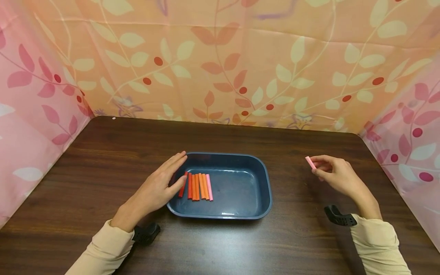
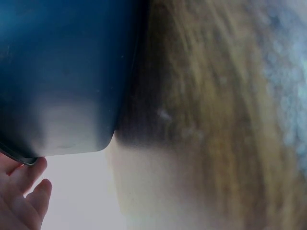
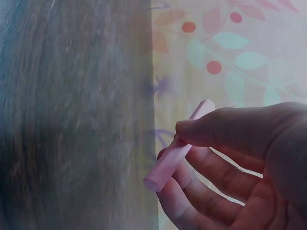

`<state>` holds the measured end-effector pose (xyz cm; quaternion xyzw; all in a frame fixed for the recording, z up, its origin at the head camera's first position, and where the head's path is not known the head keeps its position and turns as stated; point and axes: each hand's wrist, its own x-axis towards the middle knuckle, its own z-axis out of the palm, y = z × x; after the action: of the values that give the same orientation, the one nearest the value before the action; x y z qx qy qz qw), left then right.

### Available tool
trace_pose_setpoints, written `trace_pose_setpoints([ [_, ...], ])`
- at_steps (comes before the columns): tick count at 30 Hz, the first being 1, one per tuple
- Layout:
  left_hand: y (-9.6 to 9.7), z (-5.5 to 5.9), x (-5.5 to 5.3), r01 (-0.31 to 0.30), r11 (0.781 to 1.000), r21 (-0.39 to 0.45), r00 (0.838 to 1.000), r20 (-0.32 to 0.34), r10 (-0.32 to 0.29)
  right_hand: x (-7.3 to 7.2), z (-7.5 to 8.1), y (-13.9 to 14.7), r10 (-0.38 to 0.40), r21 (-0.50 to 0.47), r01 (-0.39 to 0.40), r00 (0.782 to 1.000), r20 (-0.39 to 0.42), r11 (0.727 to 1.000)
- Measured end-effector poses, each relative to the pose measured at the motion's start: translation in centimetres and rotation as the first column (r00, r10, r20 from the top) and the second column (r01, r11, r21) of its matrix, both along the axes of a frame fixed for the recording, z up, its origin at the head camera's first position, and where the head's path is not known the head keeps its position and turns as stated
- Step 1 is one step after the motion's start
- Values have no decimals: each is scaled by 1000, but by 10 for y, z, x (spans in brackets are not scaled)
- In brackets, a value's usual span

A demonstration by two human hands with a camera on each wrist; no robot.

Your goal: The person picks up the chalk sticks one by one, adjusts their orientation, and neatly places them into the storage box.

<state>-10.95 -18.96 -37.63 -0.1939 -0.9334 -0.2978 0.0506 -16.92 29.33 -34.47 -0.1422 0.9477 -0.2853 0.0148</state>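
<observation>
My right hand (image 1: 338, 173) pinches a short pink chalk stick (image 3: 168, 163) between thumb and fingertips, raised over the table to the right of the blue tray (image 1: 237, 218). At the tray's left end rests my left hand (image 1: 159, 187), its fingers along the rim and its thumb reaching over the inside. Near that thumb, a red chalk stick (image 1: 182, 189) leans at a slant. Beside it several more sticks lie in a row: another red stick (image 1: 190, 187), then orange sticks (image 1: 196, 188), and a pink stick (image 1: 209, 188) at the right end.
The tray stands on a dark wood-grain table (image 1: 295, 244). A floral cloth (image 1: 220, 68) hangs behind the table's far edge and along both sides. Black wrist cameras (image 1: 147, 233) sit at the cuffs of both sleeves.
</observation>
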Motion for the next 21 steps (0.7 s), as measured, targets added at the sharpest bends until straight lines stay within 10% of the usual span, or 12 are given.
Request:
trace_pose_setpoints([
  [21, 0, -1, 0, -2, 1000, 0, 1000, -5, 2, 10, 9, -30, 59, -103, -59, 998, -5, 993],
])
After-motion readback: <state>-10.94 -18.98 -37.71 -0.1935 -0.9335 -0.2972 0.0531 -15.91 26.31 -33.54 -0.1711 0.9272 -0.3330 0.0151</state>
